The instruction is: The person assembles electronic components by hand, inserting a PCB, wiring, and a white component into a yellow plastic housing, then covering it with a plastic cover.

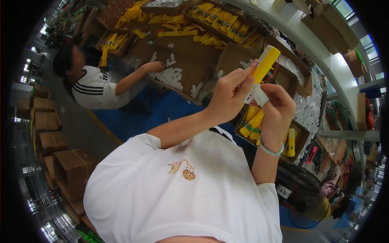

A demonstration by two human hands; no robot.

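Note:
My left hand (pixel 233 94) grips a long yellow flashlight-shaped thing (pixel 266 62), tilted with its yellow end pointing up and to the right. A white part with small dark and red marks shows at its lower end. My right hand (pixel 279 106) is closed at that lower end, pinching a pale, crumpled piece (pixel 259 97) that looks like a cloth or wipe against it. The fingers partly hide where the two meet. Below my hands, a carton (pixel 300 142) holds several similar yellow pieces (pixel 254 123) with green labels.
At left, a co-worker's hand (pixel 154 67) reaches into a cardboard tray (pixel 193 65) of small white plastic pieces (pixel 172 77). Boxed yellow pieces (pixel 221 19) lie at the back. More white pieces (pixel 306 115) fill the right side, beside a shelf edge (pixel 320 50). Cartons (pixel 73 170) stack at left.

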